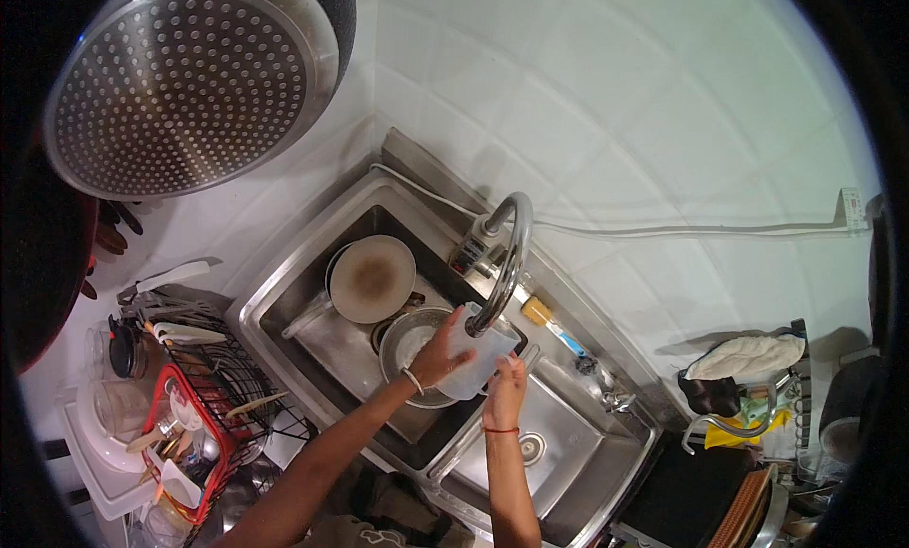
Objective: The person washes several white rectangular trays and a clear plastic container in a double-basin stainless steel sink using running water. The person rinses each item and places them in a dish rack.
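Both my hands are over the left basin of a double steel sink, under the spout of a curved chrome faucet. A translucent plastic container is between them. My left hand lies on its left side with fingers spread, and my right hand grips its right edge. Beneath, partly hidden, a round metal pan rests in the basin. Beside it sits a pale frying pan with a brown stain in the middle.
A yellow sponge brush with a blue handle lies on the sink ledge. At left stand a black wire dish rack and a red-rimmed basket of utensils. A large perforated-pattern pan bottom hangs at upper left.
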Available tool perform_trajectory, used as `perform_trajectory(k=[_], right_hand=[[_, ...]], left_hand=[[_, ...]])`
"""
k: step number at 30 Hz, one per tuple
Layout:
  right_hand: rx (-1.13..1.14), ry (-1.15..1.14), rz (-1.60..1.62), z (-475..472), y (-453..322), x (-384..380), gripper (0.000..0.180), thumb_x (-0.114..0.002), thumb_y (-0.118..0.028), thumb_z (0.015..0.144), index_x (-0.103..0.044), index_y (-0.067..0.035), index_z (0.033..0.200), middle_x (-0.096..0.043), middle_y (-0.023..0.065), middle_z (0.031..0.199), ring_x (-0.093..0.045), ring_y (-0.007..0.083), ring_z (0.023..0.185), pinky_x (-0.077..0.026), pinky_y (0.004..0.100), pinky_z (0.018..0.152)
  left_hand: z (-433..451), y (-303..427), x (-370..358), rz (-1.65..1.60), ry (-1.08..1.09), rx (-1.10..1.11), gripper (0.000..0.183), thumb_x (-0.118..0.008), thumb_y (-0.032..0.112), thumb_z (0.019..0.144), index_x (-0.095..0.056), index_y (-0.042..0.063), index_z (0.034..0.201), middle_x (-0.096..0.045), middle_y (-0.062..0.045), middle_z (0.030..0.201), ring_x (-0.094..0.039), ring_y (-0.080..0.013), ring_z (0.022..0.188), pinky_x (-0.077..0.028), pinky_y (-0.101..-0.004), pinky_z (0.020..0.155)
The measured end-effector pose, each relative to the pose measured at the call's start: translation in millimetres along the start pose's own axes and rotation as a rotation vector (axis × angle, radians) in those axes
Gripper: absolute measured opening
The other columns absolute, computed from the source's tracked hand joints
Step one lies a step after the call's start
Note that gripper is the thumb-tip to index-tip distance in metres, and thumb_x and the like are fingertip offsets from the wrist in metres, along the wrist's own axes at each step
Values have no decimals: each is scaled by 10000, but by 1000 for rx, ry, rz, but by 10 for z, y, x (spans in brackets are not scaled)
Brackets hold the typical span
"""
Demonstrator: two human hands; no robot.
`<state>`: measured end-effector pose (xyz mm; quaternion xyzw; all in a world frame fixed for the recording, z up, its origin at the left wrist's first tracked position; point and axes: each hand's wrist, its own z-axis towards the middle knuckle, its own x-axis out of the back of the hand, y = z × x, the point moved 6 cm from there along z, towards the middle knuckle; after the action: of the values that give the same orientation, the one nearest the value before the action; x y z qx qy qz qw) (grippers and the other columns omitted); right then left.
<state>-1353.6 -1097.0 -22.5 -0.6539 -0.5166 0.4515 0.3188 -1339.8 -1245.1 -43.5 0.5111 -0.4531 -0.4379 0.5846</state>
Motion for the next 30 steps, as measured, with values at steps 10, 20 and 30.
perform_trajectory(k=[10, 20, 30], right_hand=[[-28, 19, -159, 42, 184, -347, 189, -446, -210, 870, -471, -75, 1000, -460, 6, 987, -396, 103, 905, -301, 242, 818], [465, -309, -536, -56, -264, -595, 302, -530, -110, 824, -489, -35, 1114, -476, 84, 1078, -411, 174, 1064, -281, 264, 931], [282, -684, -864, 283, -477, -907, 87, -573, -60, 784, -611, 18, 789, -610, 55, 693, -556, 92, 682, -443, 254, 628]], left_hand=[[-135, 200, 358, 309, 351, -134, 838, -639, 428, 731, -223, -24, 1301, -353, -197, 1269, -385, -293, 1161, -289, -336, 972], [-176, 218, 681, 256, 80, 42, 980, -701, 471, 641, -190, -17, 1321, -379, -208, 1247, -401, -284, 1149, -326, -343, 944], [13, 396, 663, 84, -123, 105, 914, -652, 486, 690, -194, 34, 1339, -413, -183, 1231, -441, -265, 1101, -335, -330, 929]])
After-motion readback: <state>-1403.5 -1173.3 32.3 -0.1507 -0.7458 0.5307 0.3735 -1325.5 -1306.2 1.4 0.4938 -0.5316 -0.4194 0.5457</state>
